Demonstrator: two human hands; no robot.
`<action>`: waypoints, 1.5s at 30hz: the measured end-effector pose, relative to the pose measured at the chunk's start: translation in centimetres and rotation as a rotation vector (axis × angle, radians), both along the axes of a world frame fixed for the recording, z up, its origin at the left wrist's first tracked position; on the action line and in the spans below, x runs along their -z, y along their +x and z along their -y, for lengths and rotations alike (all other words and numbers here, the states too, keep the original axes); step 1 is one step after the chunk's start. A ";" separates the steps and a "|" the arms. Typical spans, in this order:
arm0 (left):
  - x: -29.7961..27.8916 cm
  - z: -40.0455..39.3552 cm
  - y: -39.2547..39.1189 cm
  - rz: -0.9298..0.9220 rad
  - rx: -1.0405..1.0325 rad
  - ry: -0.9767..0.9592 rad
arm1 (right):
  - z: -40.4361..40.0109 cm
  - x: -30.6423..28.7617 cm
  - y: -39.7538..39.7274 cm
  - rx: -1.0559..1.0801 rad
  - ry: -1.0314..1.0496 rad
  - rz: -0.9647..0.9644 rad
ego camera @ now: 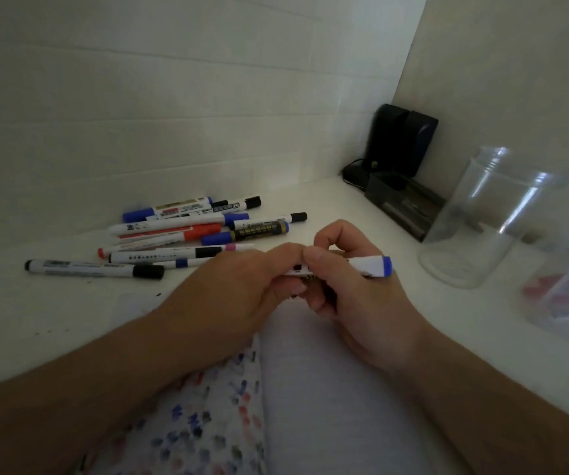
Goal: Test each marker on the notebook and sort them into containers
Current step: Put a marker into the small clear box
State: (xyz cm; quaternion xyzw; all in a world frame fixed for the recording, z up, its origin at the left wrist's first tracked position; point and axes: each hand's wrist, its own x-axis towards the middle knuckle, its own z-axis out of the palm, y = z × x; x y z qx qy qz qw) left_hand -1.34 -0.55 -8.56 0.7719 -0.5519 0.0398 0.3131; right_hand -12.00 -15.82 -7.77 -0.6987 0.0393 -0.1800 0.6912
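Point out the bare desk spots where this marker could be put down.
Bare desk lies between the marker pile and the jar, and again in front of the pile by the left arm. It is crowded at the pile, the jar and the black gear in the corner.

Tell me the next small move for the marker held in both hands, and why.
Probably pull the cap off. Both the left hand and the right hand grip the blue-ended marker above the notebook, whose left page already carries test marks. The tip is hidden, so this is a guess.

both forearms reach forward, meeting in the middle; left hand (242,286) and right hand (348,279) curl, fingertips pinching together.
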 end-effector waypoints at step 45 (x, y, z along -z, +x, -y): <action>-0.7 0.4 -0.7 0.085 -0.196 0.497 | 6.9 1.2 -0.7 0.416 -0.584 -0.289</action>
